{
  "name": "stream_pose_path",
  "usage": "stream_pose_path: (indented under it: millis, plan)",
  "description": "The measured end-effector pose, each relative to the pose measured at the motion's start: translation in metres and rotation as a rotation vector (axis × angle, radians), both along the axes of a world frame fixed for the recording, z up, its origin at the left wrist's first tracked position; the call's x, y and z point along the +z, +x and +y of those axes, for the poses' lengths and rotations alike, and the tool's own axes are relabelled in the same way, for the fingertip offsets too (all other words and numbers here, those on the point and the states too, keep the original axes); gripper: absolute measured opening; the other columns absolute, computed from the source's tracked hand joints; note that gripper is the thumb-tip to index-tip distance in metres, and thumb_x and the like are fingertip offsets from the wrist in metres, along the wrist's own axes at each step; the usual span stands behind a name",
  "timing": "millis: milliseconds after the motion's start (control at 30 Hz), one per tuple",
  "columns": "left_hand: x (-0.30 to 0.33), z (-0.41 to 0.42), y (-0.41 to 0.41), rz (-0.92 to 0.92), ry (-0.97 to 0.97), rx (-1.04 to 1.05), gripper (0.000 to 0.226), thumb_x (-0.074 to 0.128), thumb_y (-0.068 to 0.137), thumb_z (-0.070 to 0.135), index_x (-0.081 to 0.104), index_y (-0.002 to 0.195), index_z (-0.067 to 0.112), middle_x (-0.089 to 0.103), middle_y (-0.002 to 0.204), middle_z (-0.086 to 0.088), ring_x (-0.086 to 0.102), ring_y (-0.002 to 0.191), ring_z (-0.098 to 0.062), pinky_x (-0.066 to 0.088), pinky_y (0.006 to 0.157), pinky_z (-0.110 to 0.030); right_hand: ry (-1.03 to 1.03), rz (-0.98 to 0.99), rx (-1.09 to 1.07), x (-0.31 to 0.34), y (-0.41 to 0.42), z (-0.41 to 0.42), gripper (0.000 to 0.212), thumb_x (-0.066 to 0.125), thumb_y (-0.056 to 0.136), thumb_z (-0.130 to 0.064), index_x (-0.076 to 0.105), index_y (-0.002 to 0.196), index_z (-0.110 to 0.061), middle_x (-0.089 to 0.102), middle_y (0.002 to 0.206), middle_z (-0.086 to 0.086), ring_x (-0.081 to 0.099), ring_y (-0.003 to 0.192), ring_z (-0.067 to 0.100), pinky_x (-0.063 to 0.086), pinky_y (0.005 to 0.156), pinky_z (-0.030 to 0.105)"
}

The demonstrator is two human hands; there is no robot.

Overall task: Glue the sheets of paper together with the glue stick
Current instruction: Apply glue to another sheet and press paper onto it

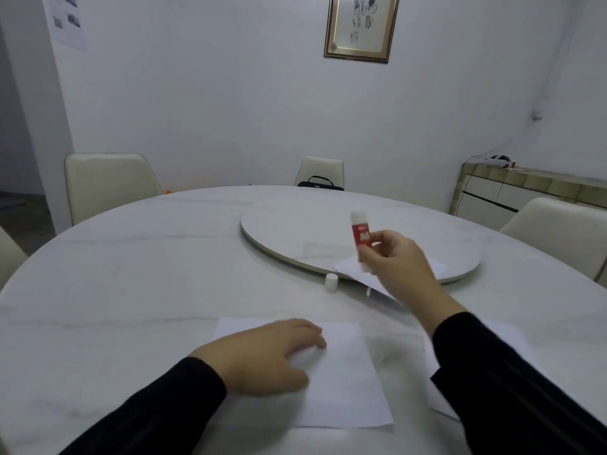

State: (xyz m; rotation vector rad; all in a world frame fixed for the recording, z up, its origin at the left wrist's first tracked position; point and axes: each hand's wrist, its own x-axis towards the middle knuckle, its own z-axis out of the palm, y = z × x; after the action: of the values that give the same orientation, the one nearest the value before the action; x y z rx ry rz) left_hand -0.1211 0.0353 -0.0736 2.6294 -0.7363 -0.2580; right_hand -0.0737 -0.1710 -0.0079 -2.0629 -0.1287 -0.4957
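Glue stick is being pinched in right hand above turntable, long axis near-upright, white end up. Sheet is being pressed under flat, open left hand; cap standing on table.

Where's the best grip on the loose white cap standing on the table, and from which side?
Judging by its pose, pinch the cap across its round side wall, coming straight down from above. It stands upright and alone on the table, just left of the turntable's near rim. The left hand is free, resting on the sheet; the right hand holds the glue stick.
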Motion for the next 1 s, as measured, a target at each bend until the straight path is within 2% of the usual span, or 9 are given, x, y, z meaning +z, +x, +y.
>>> stream_pose_path:
  millis: [100,233,300,367,433,500,600,733,1000]
  plan:
    - [0.002,-0.018,0.001,-0.178,-0.083,0.072,0.044,0.048,0.09,0.04,0.044,0.133,0.034,0.028,0.151,0.018,0.025,0.139,-0.001,0.018,0.112,-0.018,-0.043,-0.043,0.001,0.015,-0.022,-0.021,0.004,0.069,0.081,-0.024,0.07,0.084,-0.022,0.056,0.064,-0.004,0.047,0.057,0.012,0.036,0.054,0.023]
    - [-0.008,-0.042,-0.006,-0.162,-0.01,0.062,0.058,0.037,0.096,0.046,0.021,0.149,0.03,0.007,0.159,0.016,0.004,0.146,-0.003,0.005,0.115,-0.022,0.404,0.08,0.056,-0.003,-0.034,-0.026,0.006,0.066,0.083,-0.015,0.067,0.08,-0.011,0.057,0.069,0.007,0.046,0.056,0.016,0.04,0.053,0.028]
    - [-0.016,-0.046,-0.007,-0.178,0.083,0.047,0.059,0.029,0.098,0.045,0.011,0.151,0.027,0.001,0.16,0.011,-0.001,0.147,-0.005,-0.001,0.117,-0.025,0.443,0.114,0.026,-0.021,-0.031,-0.021,0.009,0.058,0.087,-0.013,0.061,0.085,-0.005,0.064,0.072,0.012,0.049,0.05,0.017,0.04,0.047,0.029]
    - [-0.021,-0.046,-0.007,-0.194,0.141,0.035,0.059,0.024,0.099,0.042,0.005,0.152,0.025,-0.002,0.161,0.009,-0.004,0.147,-0.007,-0.003,0.118,-0.027,0.263,0.111,0.021,-0.039,-0.027,-0.015,0.013,0.053,0.09,-0.016,0.055,0.087,-0.004,0.066,0.07,0.009,0.051,0.048,0.016,0.042,0.046,0.028]
    - [-0.021,-0.046,-0.009,-0.187,0.174,0.027,0.058,0.02,0.099,0.041,0.001,0.152,0.025,-0.005,0.161,0.008,-0.006,0.147,-0.007,-0.004,0.118,-0.027,0.046,0.125,0.025,-0.053,-0.026,-0.009,0.015,0.052,0.091,-0.023,0.051,0.087,-0.009,0.064,0.073,0.002,0.054,0.056,0.014,0.044,0.053,0.025]
    - [-0.02,-0.047,-0.011,-0.18,0.195,0.02,0.058,0.018,0.099,0.04,-0.001,0.152,0.024,-0.006,0.16,0.008,-0.007,0.147,-0.007,-0.005,0.119,-0.028,-0.057,0.137,0.034,-0.06,-0.025,-0.006,0.017,0.052,0.091,-0.027,0.051,0.091,-0.01,0.063,0.078,0.001,0.056,0.063,0.014,0.045,0.059,0.026]
    - [-0.018,-0.047,-0.012,-0.168,0.212,0.022,0.058,0.018,0.1,0.04,-0.002,0.152,0.024,-0.007,0.16,0.008,-0.008,0.147,-0.007,-0.005,0.119,-0.028,-0.127,0.117,0.073,-0.063,-0.025,-0.004,0.016,0.053,0.091,-0.028,0.05,0.089,-0.012,0.063,0.08,0.001,0.058,0.068,0.016,0.047,0.068,0.03]
    - [-0.018,-0.047,-0.012,-0.163,0.214,0.022,0.058,0.017,0.099,0.04,-0.002,0.152,0.024,-0.007,0.16,0.009,-0.008,0.147,-0.007,-0.005,0.119,-0.029,-0.218,0.096,0.115,-0.059,-0.027,-0.006,0.023,0.053,0.089,-0.027,0.051,0.09,-0.004,0.065,0.086,0.014,0.055,0.069,0.021,0.05,0.072,0.039]
    - [-0.02,-0.047,-0.009,-0.16,0.245,0.02,0.058,0.017,0.099,0.041,-0.003,0.152,0.025,-0.008,0.16,0.008,-0.009,0.147,-0.007,-0.005,0.118,-0.028,-0.224,0.131,0.229,-0.057,-0.069,-0.018,0.02,0.057,0.083,-0.027,0.054,0.082,-0.007,0.055,0.07,0.0,0.043,0.059,0.007,0.04,0.061,0.028]
